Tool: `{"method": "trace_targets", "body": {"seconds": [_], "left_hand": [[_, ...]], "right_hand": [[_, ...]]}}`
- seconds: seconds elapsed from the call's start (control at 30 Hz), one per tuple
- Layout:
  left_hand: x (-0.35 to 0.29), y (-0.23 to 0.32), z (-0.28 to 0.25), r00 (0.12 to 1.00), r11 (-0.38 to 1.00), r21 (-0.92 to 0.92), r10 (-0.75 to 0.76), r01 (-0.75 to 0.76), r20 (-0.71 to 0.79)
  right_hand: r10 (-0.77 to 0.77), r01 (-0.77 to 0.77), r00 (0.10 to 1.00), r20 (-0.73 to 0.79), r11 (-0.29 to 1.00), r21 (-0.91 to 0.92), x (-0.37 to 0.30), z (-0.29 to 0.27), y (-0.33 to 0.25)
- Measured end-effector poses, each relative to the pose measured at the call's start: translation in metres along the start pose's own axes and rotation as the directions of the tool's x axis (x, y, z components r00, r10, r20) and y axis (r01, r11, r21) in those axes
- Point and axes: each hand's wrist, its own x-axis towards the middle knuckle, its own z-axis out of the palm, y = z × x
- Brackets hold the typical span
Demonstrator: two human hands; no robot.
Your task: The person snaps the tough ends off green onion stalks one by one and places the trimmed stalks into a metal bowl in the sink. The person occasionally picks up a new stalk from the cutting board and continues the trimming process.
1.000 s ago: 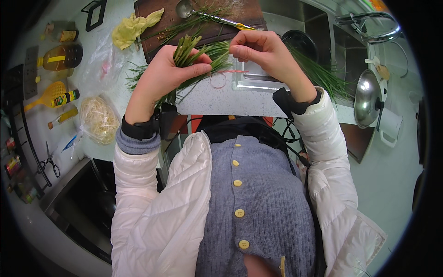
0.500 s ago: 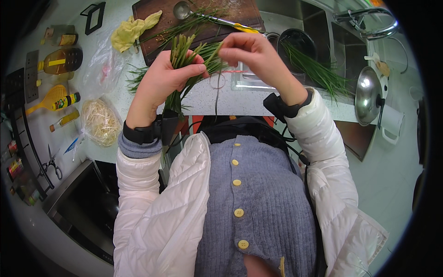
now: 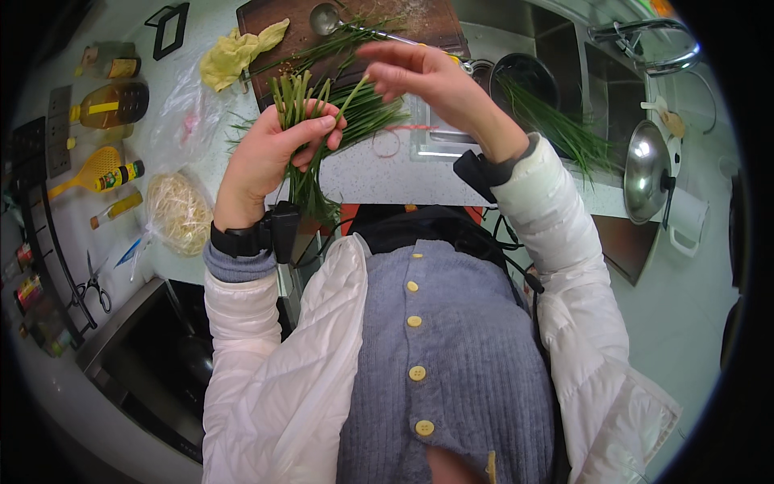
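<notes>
My left hand (image 3: 262,161) is closed round a bunch of garlic chives (image 3: 306,189), their pale cut ends pointing up and the green leaves hanging below. One stem leans out of the bunch to the right. Just beyond its tip is my right hand (image 3: 431,81), fingers stretched and apart, with nothing visible in it. More chives (image 3: 371,113) lie behind the left hand, between the counter and the dark wooden cutting board (image 3: 427,20). A metal ladle (image 3: 325,18) rests on that board, beside a crumpled yellow-green cloth (image 3: 234,60).
Right of the board is a metal sink with a black bowl (image 3: 532,73) and another bundle of chives (image 3: 560,125). A pot lid (image 3: 645,169) stands further right. Leftward are a bag of pale sprouts (image 3: 179,214), bottles (image 3: 113,105), a yellow skimmer (image 3: 97,165) and scissors (image 3: 93,290).
My right hand has let go of a chive stem; its fingers have spread and moved slightly left. The thin strand that hung below it is gone. My left hand has shifted slightly down and left.
</notes>
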Motion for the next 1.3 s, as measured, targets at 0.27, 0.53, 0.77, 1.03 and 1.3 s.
{"method": "trace_targets", "body": {"seconds": [0.27, 0.53, 0.77, 1.03, 1.3], "left_hand": [[0.013, -0.001, 0.009, 0.995, 0.984, 0.15, 0.095, -0.092, -0.01], [-0.003, 0.0, -0.016, 0.989, 0.969, 0.245, 0.038, -0.001, -0.146], [0.003, -0.014, -0.025, 0.978, 0.914, 0.398, 0.148, -0.078, -0.15], [0.01, -0.02, -0.023, 0.983, 0.907, 0.414, 0.136, -0.074, -0.124], [0.016, -0.006, 0.014, 0.926, 0.769, 0.543, 0.374, -0.336, 0.043]], "right_hand": [[0.012, -0.035, 0.985, 0.17, 0.99, 0.133, 0.001, 0.01, -0.019], [0.046, -0.058, 0.997, -0.069, 0.982, -0.18, 0.0, -0.048, 0.034], [-0.075, -0.046, 0.991, -0.114, 0.604, -0.795, -0.01, -0.029, 0.128], [0.13, -0.119, 0.992, 0.001, 0.915, -0.385, -0.022, -0.032, 0.052], [0.111, -0.086, 0.98, 0.163, 0.984, -0.154, -0.039, -0.003, -0.018]]}}
